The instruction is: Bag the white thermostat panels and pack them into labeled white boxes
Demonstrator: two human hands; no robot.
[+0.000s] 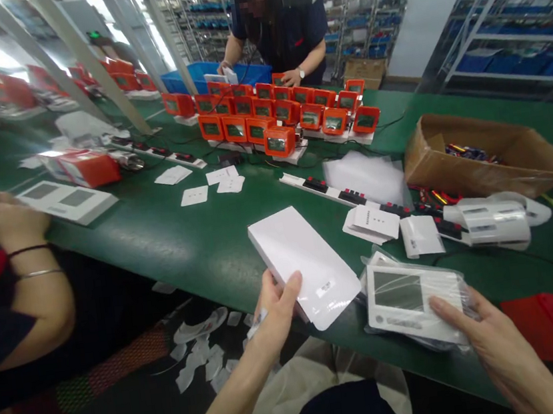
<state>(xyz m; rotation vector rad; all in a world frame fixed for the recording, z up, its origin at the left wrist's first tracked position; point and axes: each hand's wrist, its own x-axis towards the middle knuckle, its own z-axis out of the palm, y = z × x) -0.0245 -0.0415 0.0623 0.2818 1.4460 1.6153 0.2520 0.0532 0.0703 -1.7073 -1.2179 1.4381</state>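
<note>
In the head view, my left hand (pixel 278 304) grips a flat white box (pixel 299 251) by its left side, thumb on top. The box is tilted over the table's front edge, and its near end flap sticks out toward me. My right hand (pixel 476 317) is closed round the right end of a white device with a grey screen (pixel 398 291), wrapped in a clear plastic bag. Another bagged piece seems to lie beneath the device. Beyond it are a stack of white printed cards (pixel 372 222) and a folded white card (pixel 421 235).
Orange-framed units (pixel 278 141) stand in rows at the back, before a co-worker (pixel 284 24). A cardboard box (pixel 482 155) with wires sits right, near a label roll (pixel 494 220). Power strips (pixel 335 193) cross the table (pixel 183 228). Another person's arm (pixel 38 283) is at left.
</note>
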